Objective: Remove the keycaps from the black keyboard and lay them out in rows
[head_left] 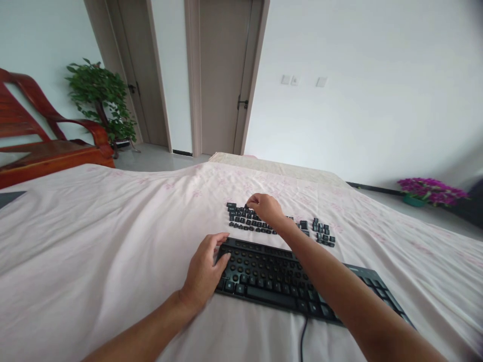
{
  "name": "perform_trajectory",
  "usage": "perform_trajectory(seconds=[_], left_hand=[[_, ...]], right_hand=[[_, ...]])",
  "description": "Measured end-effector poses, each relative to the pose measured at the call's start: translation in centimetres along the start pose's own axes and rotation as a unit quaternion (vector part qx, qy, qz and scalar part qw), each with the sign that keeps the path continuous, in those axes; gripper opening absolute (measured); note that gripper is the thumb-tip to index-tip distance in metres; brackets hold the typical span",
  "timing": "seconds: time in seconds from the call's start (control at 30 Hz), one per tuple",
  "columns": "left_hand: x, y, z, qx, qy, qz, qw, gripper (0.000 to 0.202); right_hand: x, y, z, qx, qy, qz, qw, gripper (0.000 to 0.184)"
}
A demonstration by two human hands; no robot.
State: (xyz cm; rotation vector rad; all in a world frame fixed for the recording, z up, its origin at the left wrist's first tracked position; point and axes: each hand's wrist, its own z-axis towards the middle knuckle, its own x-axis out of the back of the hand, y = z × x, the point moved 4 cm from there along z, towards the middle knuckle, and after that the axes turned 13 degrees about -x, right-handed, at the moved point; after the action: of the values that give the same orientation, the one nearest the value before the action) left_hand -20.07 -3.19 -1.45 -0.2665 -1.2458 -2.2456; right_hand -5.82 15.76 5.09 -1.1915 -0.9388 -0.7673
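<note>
A black keyboard (287,284) with most keycaps removed lies on a pale pink sheet (94,236). My left hand (206,274) rests on the keyboard's left end, fingers curled over its edge and thumb on the keys. My right hand (266,207) reaches past the keyboard to rows of loose black keycaps (245,221) laid out on the sheet; its fingers are pinched together over the far row, and what they hold is hidden. A smaller group of keycaps (323,234) lies to the right.
The keyboard's cable (302,337) runs toward me off the front. A red wooden chair (45,141) and a green plant (100,100) stand at the left, two closed doors (222,75) behind, purple flowers (430,190) at the right by the wall.
</note>
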Motion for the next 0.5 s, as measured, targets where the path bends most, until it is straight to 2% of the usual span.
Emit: perform_trajectory(seconds=[0.2, 0.5], left_hand=[[-0.2, -0.6, 0.1, 0.015, -0.017, -0.001, 1.0, 0.037], [-0.2, -0.8, 0.4, 0.016, -0.026, -0.011, 0.999, 0.034]], right_hand=[[-3.0, -0.3, 4.3, -0.017, -0.02, -0.064, 0.998, 0.016], [-5.0, -0.6, 6.5, -0.02, -0.046, -0.097, 0.994, 0.017]])
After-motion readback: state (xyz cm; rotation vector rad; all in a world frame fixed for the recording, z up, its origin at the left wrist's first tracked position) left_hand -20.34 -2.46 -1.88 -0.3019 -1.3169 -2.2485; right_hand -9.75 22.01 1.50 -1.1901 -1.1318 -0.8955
